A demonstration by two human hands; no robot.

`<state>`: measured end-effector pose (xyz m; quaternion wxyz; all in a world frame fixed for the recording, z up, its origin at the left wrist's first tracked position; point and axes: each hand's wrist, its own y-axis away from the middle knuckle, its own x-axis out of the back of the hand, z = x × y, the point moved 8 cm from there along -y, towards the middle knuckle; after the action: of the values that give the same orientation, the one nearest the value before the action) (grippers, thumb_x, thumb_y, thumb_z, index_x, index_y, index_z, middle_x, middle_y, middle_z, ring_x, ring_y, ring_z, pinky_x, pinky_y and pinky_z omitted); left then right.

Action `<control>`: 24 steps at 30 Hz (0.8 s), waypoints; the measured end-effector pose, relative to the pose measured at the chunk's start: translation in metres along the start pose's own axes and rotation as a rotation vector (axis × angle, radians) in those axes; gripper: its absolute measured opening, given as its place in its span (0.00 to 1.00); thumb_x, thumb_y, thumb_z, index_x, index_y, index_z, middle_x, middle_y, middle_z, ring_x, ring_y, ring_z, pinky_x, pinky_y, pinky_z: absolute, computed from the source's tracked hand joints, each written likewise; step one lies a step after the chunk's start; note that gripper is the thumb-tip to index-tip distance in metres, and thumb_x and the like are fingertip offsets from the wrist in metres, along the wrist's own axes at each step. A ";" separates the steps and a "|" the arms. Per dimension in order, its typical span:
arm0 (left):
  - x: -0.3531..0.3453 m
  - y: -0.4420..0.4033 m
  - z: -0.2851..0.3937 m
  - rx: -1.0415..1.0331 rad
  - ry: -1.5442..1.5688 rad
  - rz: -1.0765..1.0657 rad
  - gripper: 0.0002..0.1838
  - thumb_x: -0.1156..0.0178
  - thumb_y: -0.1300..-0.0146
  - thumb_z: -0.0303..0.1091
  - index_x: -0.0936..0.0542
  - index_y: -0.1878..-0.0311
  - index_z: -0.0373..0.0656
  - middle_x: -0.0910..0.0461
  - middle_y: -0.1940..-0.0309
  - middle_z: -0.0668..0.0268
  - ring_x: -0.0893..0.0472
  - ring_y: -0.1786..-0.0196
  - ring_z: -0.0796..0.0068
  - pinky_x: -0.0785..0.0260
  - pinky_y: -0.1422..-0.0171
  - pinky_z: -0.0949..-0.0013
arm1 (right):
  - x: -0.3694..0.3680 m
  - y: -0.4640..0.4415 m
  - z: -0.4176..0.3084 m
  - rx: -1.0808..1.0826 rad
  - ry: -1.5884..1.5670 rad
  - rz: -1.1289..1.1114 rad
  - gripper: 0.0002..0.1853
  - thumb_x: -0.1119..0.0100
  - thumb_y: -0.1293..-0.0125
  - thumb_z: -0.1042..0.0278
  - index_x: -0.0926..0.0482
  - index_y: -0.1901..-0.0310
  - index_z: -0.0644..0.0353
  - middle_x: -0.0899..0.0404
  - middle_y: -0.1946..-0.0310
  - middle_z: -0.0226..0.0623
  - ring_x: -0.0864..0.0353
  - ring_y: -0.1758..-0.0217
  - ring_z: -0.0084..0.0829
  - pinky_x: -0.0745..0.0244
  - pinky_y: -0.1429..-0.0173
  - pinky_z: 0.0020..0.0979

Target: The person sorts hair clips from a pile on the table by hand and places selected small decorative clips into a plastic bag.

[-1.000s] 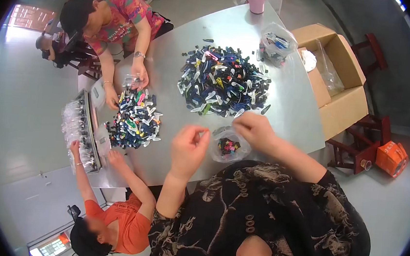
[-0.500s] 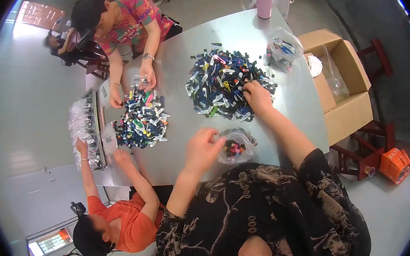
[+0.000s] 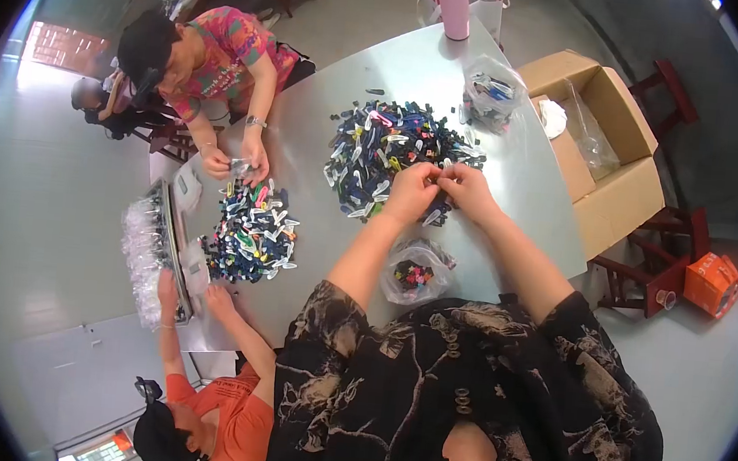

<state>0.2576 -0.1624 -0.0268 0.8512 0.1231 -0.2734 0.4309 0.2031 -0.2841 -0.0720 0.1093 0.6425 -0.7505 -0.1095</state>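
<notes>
A wide pile of small hair clips (image 3: 376,148), mostly black, navy and white with a few coloured ones, lies on the metal table. Over its near edge, my left hand (image 3: 412,192) and my right hand (image 3: 469,192) meet, fingertips almost touching. Both hands are closed in a pinch. Whatever lies between the fingers is too small to make out. Just below them, near my body, stands an open clear plastic bag (image 3: 418,274) with small red, pink and dark pieces in it.
Another clear bag of clips (image 3: 492,92) stands beyond the pile, near a pink bottle (image 3: 452,8). An open cardboard box (image 3: 604,203) is right of the table. At left, two co-workers handle things around a second clip pile (image 3: 255,234) and a tray with plastic packets (image 3: 176,249).
My left hand has moved up from beside the plastic bag to the pile, meeting my right hand. My right hand has shifted slightly toward me, its fingers now pinched.
</notes>
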 end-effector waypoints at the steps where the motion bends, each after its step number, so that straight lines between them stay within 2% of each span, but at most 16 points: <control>1: -0.004 0.004 0.000 0.061 0.045 -0.061 0.10 0.36 0.41 0.25 0.17 0.56 0.38 0.15 0.62 0.58 0.13 0.62 0.65 0.22 0.55 0.66 | 0.004 0.005 -0.002 0.000 -0.007 0.005 0.06 0.35 0.33 0.70 0.17 0.60 0.62 0.22 0.76 0.26 0.25 0.74 0.16 0.31 0.70 0.21; 3: 0.002 0.012 0.010 0.030 0.021 -0.057 0.09 0.33 0.41 0.27 0.17 0.58 0.37 0.14 0.63 0.59 0.13 0.63 0.69 0.22 0.57 0.67 | -0.001 0.017 0.000 -0.079 -0.148 -0.097 0.06 0.35 0.32 0.68 0.17 0.60 0.61 0.22 0.75 0.25 0.27 0.74 0.16 0.32 0.70 0.21; 4: 0.011 0.017 0.023 0.012 -0.012 -0.050 0.08 0.32 0.41 0.27 0.17 0.59 0.37 0.14 0.64 0.60 0.14 0.63 0.70 0.23 0.58 0.68 | -0.002 0.023 -0.002 -0.083 -0.150 -0.097 0.06 0.35 0.32 0.68 0.17 0.60 0.61 0.22 0.75 0.25 0.27 0.74 0.16 0.32 0.70 0.21; 6: 0.029 0.032 0.048 -0.002 -0.045 -0.038 0.08 0.31 0.41 0.28 0.17 0.60 0.37 0.15 0.65 0.61 0.14 0.64 0.71 0.23 0.59 0.68 | -0.007 0.031 -0.005 -0.122 -0.377 -0.082 0.06 0.35 0.33 0.68 0.15 0.61 0.60 0.20 0.73 0.24 0.28 0.75 0.15 0.33 0.70 0.20; 8: 0.059 0.057 0.080 -0.024 -0.001 0.086 0.08 0.30 0.43 0.29 0.20 0.64 0.38 0.20 0.68 0.58 0.17 0.68 0.60 0.26 0.63 0.61 | -0.008 0.037 -0.010 -0.114 -0.383 -0.102 0.06 0.35 0.33 0.68 0.15 0.60 0.60 0.21 0.73 0.23 0.28 0.75 0.15 0.33 0.70 0.20; 10: 0.080 0.092 0.113 -0.029 -0.085 0.117 0.09 0.28 0.44 0.27 0.19 0.63 0.38 0.22 0.71 0.63 0.21 0.73 0.71 0.28 0.67 0.66 | -0.007 0.042 -0.014 -0.109 -0.388 -0.120 0.06 0.35 0.32 0.67 0.15 0.59 0.60 0.21 0.73 0.23 0.29 0.74 0.15 0.34 0.70 0.20; 14: 0.075 0.149 0.123 -0.064 -0.297 0.087 0.10 0.28 0.45 0.27 0.19 0.62 0.38 0.23 0.71 0.64 0.23 0.73 0.72 0.30 0.68 0.67 | -0.005 0.052 -0.011 -0.121 -0.318 -0.115 0.06 0.35 0.32 0.67 0.16 0.58 0.59 0.21 0.72 0.23 0.28 0.73 0.15 0.34 0.68 0.20; 16: 0.069 0.165 0.095 0.074 -0.332 0.078 0.11 0.28 0.45 0.27 0.19 0.60 0.37 0.23 0.69 0.64 0.23 0.72 0.74 0.31 0.68 0.69 | -0.010 0.062 -0.020 -0.121 -0.272 -0.123 0.06 0.35 0.32 0.66 0.17 0.58 0.58 0.22 0.71 0.22 0.28 0.72 0.15 0.33 0.67 0.20; 17: 0.070 0.169 0.093 0.078 -0.329 0.081 0.11 0.28 0.45 0.27 0.19 0.60 0.37 0.23 0.69 0.64 0.23 0.72 0.74 0.31 0.68 0.69 | -0.011 0.072 -0.041 -0.058 -0.249 -0.114 0.06 0.34 0.33 0.68 0.16 0.59 0.59 0.21 0.70 0.24 0.27 0.71 0.16 0.31 0.66 0.21; 19: 0.086 0.183 0.071 0.299 -0.129 0.199 0.12 0.28 0.44 0.28 0.18 0.59 0.36 0.24 0.67 0.64 0.24 0.72 0.76 0.32 0.68 0.71 | -0.014 0.097 -0.080 -0.002 -0.222 -0.113 0.05 0.33 0.34 0.70 0.16 0.60 0.60 0.21 0.69 0.25 0.26 0.70 0.17 0.30 0.66 0.22; 21: 0.094 0.188 0.060 0.336 -0.074 0.244 0.12 0.29 0.42 0.29 0.18 0.58 0.36 0.23 0.66 0.64 0.24 0.72 0.77 0.31 0.67 0.72 | -0.032 0.127 -0.137 0.403 0.069 -0.304 0.06 0.33 0.36 0.70 0.16 0.60 0.62 0.19 0.66 0.29 0.22 0.65 0.21 0.26 0.62 0.25; 22: 0.098 0.189 0.053 0.361 -0.020 0.281 0.12 0.29 0.41 0.29 0.18 0.57 0.35 0.23 0.66 0.65 0.25 0.71 0.78 0.31 0.66 0.73 | -0.041 0.136 -0.148 0.562 0.109 -0.363 0.06 0.32 0.38 0.70 0.16 0.61 0.62 0.19 0.65 0.36 0.19 0.64 0.27 0.25 0.61 0.29; 23: 0.100 0.187 0.049 0.358 -0.015 0.281 0.12 0.29 0.41 0.29 0.18 0.57 0.35 0.23 0.66 0.65 0.25 0.71 0.78 0.31 0.66 0.73 | -0.046 0.134 -0.141 0.562 0.114 -0.361 0.06 0.32 0.38 0.70 0.16 0.61 0.62 0.19 0.65 0.36 0.19 0.64 0.27 0.25 0.61 0.29; 24: 0.101 0.184 0.045 0.359 -0.011 0.275 0.11 0.30 0.39 0.29 0.19 0.57 0.35 0.23 0.65 0.66 0.25 0.71 0.79 0.31 0.65 0.73 | -0.054 0.128 -0.124 0.554 0.204 -0.378 0.06 0.33 0.37 0.70 0.16 0.61 0.61 0.18 0.64 0.38 0.18 0.64 0.32 0.24 0.60 0.31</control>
<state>0.1424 -0.0047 0.0627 0.7474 0.2365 -0.2111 0.5839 0.1291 -0.2142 0.0840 -0.0170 0.7828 -0.6049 0.1448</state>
